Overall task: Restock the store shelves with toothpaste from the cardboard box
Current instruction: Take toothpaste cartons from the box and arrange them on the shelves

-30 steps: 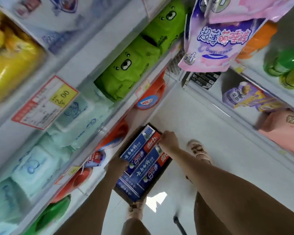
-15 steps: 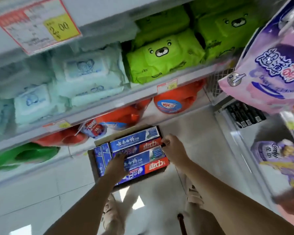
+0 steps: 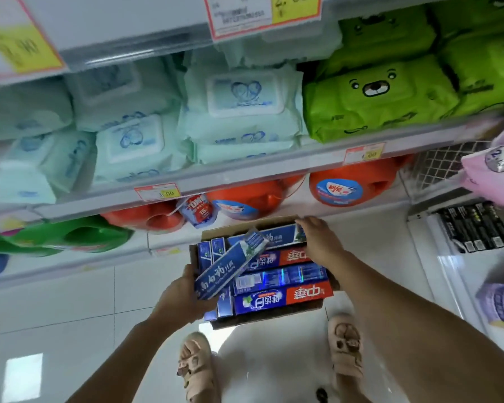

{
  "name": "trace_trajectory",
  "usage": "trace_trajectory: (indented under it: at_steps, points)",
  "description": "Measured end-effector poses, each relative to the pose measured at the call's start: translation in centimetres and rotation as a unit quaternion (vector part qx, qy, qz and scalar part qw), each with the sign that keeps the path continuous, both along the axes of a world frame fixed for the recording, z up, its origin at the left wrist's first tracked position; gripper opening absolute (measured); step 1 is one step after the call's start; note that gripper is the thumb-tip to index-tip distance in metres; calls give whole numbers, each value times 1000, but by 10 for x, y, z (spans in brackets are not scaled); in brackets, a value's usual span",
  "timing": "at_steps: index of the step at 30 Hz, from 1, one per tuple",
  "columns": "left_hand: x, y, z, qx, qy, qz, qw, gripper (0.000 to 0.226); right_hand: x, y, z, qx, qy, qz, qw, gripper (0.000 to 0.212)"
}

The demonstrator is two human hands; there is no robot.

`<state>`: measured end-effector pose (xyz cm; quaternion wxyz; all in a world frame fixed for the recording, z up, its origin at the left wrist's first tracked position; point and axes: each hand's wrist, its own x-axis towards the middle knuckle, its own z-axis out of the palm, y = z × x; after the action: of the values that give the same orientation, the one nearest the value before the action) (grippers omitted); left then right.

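Note:
An open cardboard box [image 3: 274, 315] stands on the white floor below the shelves, packed with blue and blue-red toothpaste cartons [image 3: 282, 299]. My left hand [image 3: 184, 295] grips one blue toothpaste carton [image 3: 230, 267] by its near end and holds it tilted above the box. My right hand [image 3: 317, 239] rests on a blue carton [image 3: 277, 235] lying at the far edge of the box, fingers curled over its end. Both forearms reach down from the bottom of the view.
Shelves [image 3: 245, 173] hold pale green wipe packs [image 3: 239, 112], bright green bear packs [image 3: 373, 94] and orange detergent jugs [image 3: 338, 184]. Pink and purple packs [image 3: 495, 175] hang at the right. Black boxes [image 3: 474, 225] sit low right. My sandalled feet [image 3: 195, 370] stand near the box.
The view swung to face the shelves. My left hand took a blue carton out of the box and raised it at a slant. My right hand moved to the box's far edge.

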<state>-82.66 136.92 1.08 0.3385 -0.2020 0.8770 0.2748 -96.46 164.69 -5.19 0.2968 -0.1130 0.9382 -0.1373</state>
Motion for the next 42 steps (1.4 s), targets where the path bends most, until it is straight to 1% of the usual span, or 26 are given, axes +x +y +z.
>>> trace_trajectory:
  at_steps: [2, 3, 5, 6, 8, 11, 13, 15, 18, 21, 25, 27, 29, 30, 31, 33, 37, 40, 41, 42]
  points:
    - [3, -15, 2, 10, 7, 22, 1000, 51, -4, -5, -4, 68, 22, 50, 996, 63]
    - [3, -21, 3, 8, 6, 27, 1000, 47, -7, -8, -3, 84, 23, 61, 994, 60]
    - [4, -29, 2, 14, -8, 55, 998, 38, -14, -11, 3, 89, 16, 78, 993, 52]
    - [5, -32, 3, 21, -16, 76, 997, 37, -17, -12, 6, 86, 14, 91, 992, 50]
    - [6, -33, 7, 25, -24, 120, 992, 46, -20, -10, 17, 73, 0, 110, 991, 56]
    - [13, -36, 20, 18, -43, 171, 984, 58, -20, -16, 45, 61, -75, 96, 991, 73]
    - [21, -36, 32, 35, -48, 218, 974, 60, -20, -20, 66, 33, -119, 63, 990, 74]
    - [31, -37, 47, 47, -43, 259, 964, 56, -20, -21, 86, 4, -134, 39, 990, 70]
    - [43, -37, 78, 69, -16, 327, 942, 41, -20, -17, 123, -13, -150, 41, 988, 60]
    - [55, -39, 118, 77, 11, 360, 930, 33, -19, -11, 167, -22, -152, 60, 986, 47]
    - [75, -49, 177, 120, 58, 398, 907, 20, -11, -6, 239, -138, -166, 79, 973, 42]
    - [86, -56, 209, 128, 73, 391, 909, 23, -4, -9, 287, -206, -200, 87, 954, 39]
    - [93, -63, 238, 132, 75, 353, 923, 25, 1, -16, 332, -263, -233, 107, 930, 39]
    - [96, -65, 255, 136, 78, 334, 930, 26, 2, -21, 353, -280, -233, 125, 923, 39]
    - [98, -67, 273, 136, 81, 316, 936, 33, 4, -28, 374, -293, -228, 144, 917, 39]
    - [100, -69, 309, 129, 91, 286, 945, 57, 5, -44, 415, -310, -211, 183, 909, 41]
    - [100, -69, 383, 149, 109, 227, 956, 84, 6, -75, 480, -321, -213, 238, 892, 48]
    - [99, -69, 434, 123, 126, 223, 959, 92, 7, -88, 522, -356, -214, 233, 879, 43]
    - [99, -69, 452, 129, 132, 219, 958, 93, 9, -91, 535, -374, -219, 228, 872, 44]
    - [99, -70, 469, 156, 138, 208, 956, 96, 11, -95, 547, -391, -223, 223, 865, 46]
